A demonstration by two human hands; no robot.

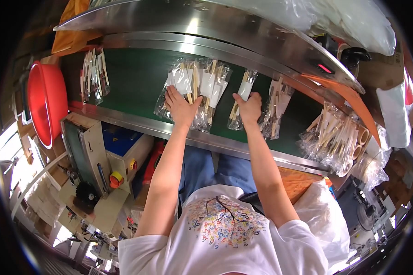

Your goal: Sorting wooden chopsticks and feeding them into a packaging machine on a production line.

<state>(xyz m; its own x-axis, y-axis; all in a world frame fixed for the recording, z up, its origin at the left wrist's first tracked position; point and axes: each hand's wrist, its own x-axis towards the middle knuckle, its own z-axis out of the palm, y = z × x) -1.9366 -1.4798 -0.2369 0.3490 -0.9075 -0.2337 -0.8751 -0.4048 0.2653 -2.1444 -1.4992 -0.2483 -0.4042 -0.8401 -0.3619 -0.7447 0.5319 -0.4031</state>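
My left hand [182, 107] lies with fingers spread over the near left side of a bunch of clear plastic packets [208, 83]. Thin pale wooden sticks or utensils and folded white paper show through the film. To its right, my right hand [249, 109] grips a similar single packet [245, 90], thumb at its left and the other fingers curled at its right. That packet lies lengthwise on the green conveyor belt [133, 82], apart from the bunch. Just right of my right hand lies another small group of packets [276, 107].
More packets [95, 75] sit at the belt's left end. A larger heap [332, 135] lies at the right end under an orange flap [348, 94]. A metal guard [192, 18] spans the far side. A red basin [48, 103] stands left, above a machine with an emergency-stop button [116, 179].
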